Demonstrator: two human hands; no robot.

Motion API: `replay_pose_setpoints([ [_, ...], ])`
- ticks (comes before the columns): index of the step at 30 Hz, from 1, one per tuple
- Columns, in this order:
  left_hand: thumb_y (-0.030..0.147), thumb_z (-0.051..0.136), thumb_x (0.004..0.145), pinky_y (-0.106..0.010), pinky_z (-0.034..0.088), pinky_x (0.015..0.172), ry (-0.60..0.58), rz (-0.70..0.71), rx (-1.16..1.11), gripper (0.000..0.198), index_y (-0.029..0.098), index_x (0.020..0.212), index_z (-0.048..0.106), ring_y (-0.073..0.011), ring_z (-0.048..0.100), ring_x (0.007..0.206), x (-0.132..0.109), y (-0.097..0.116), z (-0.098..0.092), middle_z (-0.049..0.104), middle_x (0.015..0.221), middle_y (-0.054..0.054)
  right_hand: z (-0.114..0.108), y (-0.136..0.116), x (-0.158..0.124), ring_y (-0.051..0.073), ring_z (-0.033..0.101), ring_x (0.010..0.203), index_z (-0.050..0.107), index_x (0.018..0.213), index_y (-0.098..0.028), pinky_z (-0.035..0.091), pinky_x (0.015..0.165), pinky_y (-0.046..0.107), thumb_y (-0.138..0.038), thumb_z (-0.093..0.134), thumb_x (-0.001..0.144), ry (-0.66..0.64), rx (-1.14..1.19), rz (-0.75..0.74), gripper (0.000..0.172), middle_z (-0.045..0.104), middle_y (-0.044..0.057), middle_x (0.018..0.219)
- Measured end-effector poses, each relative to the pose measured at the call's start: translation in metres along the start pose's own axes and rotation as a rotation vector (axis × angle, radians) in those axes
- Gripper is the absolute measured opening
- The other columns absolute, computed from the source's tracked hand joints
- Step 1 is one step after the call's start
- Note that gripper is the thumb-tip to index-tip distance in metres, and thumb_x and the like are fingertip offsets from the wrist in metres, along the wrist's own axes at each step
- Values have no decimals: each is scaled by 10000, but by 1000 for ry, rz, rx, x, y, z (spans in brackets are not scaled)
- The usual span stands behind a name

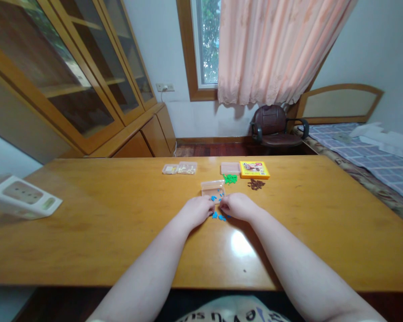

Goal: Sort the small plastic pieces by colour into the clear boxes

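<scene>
My left hand (199, 210) rests at the near left corner of a clear plastic box (206, 191), fingers curled inward. Opposite it, my right hand (241, 207) is at the box's near right corner, its fingers pinched together. What either hand holds, if anything, is hidden or too small to name. Some small blue pieces (214, 198) lie in the box. More loose blue pieces (221, 218) are on the table just below my fingertips. Beyond the box sit a pile of small green pieces (230, 179) and a pile of brown pieces (256, 184).
A yellow box (254, 169) with a printed picture stands behind the brown pile, beside a clear tray (230, 168). Two clear containers with pale pieces (187, 168) are at the far edge of the wooden table (121, 223). A white power strip (23, 197) is at left.
</scene>
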State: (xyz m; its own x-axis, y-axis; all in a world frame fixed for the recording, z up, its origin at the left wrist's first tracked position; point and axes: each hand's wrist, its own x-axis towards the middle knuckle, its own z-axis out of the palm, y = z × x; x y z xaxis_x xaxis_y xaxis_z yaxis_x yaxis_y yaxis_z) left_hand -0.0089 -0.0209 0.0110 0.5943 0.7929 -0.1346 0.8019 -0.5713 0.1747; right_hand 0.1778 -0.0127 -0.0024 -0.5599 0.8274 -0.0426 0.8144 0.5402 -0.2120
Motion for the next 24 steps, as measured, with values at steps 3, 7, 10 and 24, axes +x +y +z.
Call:
replay_pose_setpoints([
  [3,231,515,833,-263,457,716,0,-28,-16,136,213,840,649,-186,615,817,0,2,0,649,906,-48,1,2,1,170,631,763,694,921,-232,385,664,242,-294,505,861,137,26,43,207,715,54,864],
  [7,225,488,842,-275,462,702,-6,-51,-20,145,195,849,629,-198,626,808,0,4,1,651,883,-62,0,5,0,160,620,751,661,1024,-239,372,658,243,-347,475,892,249,68,85,253,710,58,883],
  [10,233,484,849,-281,462,693,-30,-52,-8,148,193,846,626,-200,627,794,-1,3,0,646,877,-64,-2,8,-3,148,612,712,689,932,-239,358,627,234,-351,512,864,170,106,22,220,712,44,829],
  [24,265,488,870,-268,454,759,178,-55,7,163,231,973,610,-179,595,902,-3,-4,-7,604,1008,-41,-12,9,-6,175,625,625,759,814,-253,348,551,254,-293,547,749,-62,-52,23,225,726,55,748],
])
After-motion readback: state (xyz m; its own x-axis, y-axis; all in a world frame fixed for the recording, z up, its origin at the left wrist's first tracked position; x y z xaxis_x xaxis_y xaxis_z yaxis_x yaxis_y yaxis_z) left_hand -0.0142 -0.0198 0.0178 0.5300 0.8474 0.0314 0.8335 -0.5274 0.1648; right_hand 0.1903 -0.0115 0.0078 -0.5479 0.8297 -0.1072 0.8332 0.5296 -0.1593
